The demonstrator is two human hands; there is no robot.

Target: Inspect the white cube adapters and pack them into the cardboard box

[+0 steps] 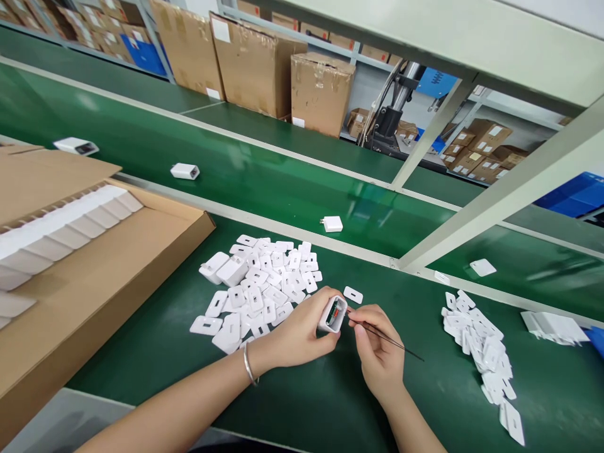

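Observation:
My left hand [302, 330] holds a white charger housing [333, 314] with its open end facing me; a green board and a reddish part show inside. In my right hand [380, 352] are thin dark tweezers [391, 340], pinched between the fingers, their tips at the right rim of the housing. Just beyond the hands lies a single white cover plate [353, 294]. A pile of white cover plates [268, 292] spreads on the green table to the left, with two white housings [233, 270] at its left edge.
A cardboard box [170, 251] with dividers stands at the left. More white plates [476, 333] lie at the right, near a stack of white pieces [554, 327]. White chargers [333, 223] rest on the green conveyor [264, 182] beyond a pale rail. A metal post [472, 214] slants upward at right.

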